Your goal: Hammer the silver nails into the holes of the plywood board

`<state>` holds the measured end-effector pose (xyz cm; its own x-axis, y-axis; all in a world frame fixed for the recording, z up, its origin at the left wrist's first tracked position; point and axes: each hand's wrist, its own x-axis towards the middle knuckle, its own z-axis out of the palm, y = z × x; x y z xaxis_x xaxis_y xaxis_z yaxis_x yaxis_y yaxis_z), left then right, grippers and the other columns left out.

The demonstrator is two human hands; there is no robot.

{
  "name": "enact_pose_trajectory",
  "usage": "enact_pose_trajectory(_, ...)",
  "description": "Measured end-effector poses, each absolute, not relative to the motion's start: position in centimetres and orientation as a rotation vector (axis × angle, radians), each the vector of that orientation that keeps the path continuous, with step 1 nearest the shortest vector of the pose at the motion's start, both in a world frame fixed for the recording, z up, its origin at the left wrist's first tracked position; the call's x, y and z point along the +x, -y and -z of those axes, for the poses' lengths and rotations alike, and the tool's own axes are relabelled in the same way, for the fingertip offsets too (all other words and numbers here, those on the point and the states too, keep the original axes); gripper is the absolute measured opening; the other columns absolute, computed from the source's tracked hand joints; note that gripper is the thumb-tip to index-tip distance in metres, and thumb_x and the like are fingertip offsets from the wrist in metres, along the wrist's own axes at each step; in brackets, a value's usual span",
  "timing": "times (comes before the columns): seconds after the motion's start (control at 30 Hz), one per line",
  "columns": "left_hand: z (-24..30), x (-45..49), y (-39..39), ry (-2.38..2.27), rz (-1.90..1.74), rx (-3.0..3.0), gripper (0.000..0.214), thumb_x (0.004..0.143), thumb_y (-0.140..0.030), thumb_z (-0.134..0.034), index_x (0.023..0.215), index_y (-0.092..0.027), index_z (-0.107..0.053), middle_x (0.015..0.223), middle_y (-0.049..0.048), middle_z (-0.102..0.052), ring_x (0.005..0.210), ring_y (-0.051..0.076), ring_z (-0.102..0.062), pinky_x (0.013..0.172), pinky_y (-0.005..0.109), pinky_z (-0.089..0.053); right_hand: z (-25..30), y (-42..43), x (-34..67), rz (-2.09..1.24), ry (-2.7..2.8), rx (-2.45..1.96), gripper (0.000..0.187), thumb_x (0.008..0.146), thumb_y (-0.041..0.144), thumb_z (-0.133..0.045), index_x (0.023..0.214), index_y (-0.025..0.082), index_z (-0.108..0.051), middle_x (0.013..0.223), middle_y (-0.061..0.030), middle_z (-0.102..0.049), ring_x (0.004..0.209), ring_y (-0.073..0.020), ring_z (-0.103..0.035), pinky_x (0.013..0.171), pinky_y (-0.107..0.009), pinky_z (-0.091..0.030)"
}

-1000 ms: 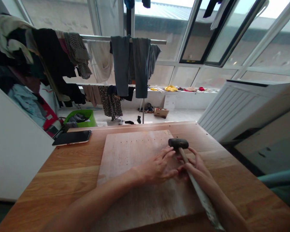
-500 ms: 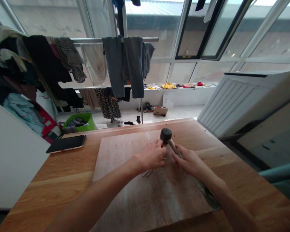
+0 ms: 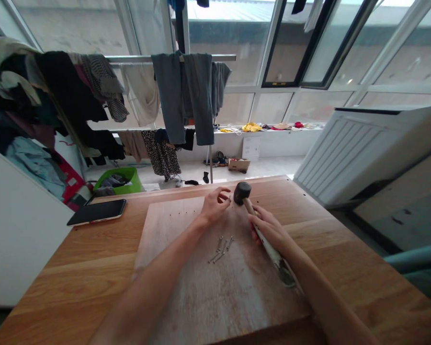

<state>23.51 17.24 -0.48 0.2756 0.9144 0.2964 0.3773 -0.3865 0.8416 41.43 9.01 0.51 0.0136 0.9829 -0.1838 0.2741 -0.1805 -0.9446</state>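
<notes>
Hammer (image 3: 268, 247) in right hand (image 3: 269, 226), nails (image 3: 224, 247) between forearms (image 3: 177, 254)

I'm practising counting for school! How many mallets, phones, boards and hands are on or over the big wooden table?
Mallet: 1
Phone: 1
Board: 1
Hands: 2, left hand and right hand
Total: 5

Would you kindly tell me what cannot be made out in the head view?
Head view:
Left hand: whether it pinches anything, too small.
Hammer: part of its handle, hidden by the right hand.
Board: near left corner, cut off by the picture's bottom edge.
Cardboard box: its contents, too small.
</notes>
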Motion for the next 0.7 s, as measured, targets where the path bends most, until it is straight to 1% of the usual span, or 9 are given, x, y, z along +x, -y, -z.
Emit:
enact_pose_trajectory(0.1,1.7,23.9,-17.4,-1.144,-1.107,1.866,0.018,0.084,-0.011,-0.063,0.1,-0.017,-0.067,0.085,0.0035,-0.075,0.071,0.013,-0.068,0.067,0.023,-0.054,-0.1,-8.5,41.2,-1.242,1.304,-1.528,0.019,0.082,0.041,-0.055,0.084,0.023,-0.05,0.057,0.0072,-0.056,0.037,-0.0099,-0.05,0.032,-0.021,-0.04)
enact_pose_trajectory(0.23,2.1,24.2,-17.3,-1.126,-1.108,1.937,0.011,0.083,-0.011,-0.064,0.092,-0.016,-0.068,0.087,0.0034,-0.075,0.073,0.013,-0.068,0.067,0.023,-0.054,0.2,-8.3,41.1,-1.228,1.266,-1.509,0.022,0.082,0.044,-0.054,0.079,0.023,-0.05,0.05,0.0083,-0.051,0.035,-0.0092,-0.046,0.033,-0.021,-0.039)
enact_pose_trajectory(0.37,2.3,24.3,-17.4,-1.071,-1.063,2.005,0.014,0.083,-0.011,-0.064,0.094,-0.016,-0.07,0.087,0.0027,-0.075,0.069,0.012,-0.065,0.066,0.022,-0.053,0.0,-8.3,41.0,-1.206,1.254,-1.483,0.023,0.081,0.045,-0.055,0.076,0.023,-0.049,0.048,0.0089,-0.048,0.036,-0.0085,-0.043,0.033,-0.02,-0.037)
enact_pose_trajectory(0.5,2.3,24.2,-17.3,-1.095,-1.072,2.047,0.018,0.083,-0.008,-0.062,0.096,-0.015,-0.072,0.088,0.0029,-0.075,0.064,0.01,-0.062,0.066,0.022,-0.052,-0.1,-8.2,40.9,-1.186,1.255,-1.462,0.023,0.081,0.044,-0.057,0.077,0.023,-0.051,0.053,0.0082,-0.051,0.036,-0.0083,-0.044,0.033,-0.021,-0.038)
enact_pose_trajectory(0.7,2.2,24.2,-17.2,-1.077,-1.048,2.084,0.016,0.082,-0.008,-0.063,0.093,-0.015,-0.073,0.086,0.0023,-0.075,0.064,0.01,-0.062,0.064,0.021,-0.051,0.1,-8.2,41.1,-1.18,1.246,-1.481,0.024,0.08,0.044,-0.058,0.073,0.022,-0.051,0.047,0.0081,-0.049,0.035,-0.0086,-0.045,0.032,-0.02,-0.038)
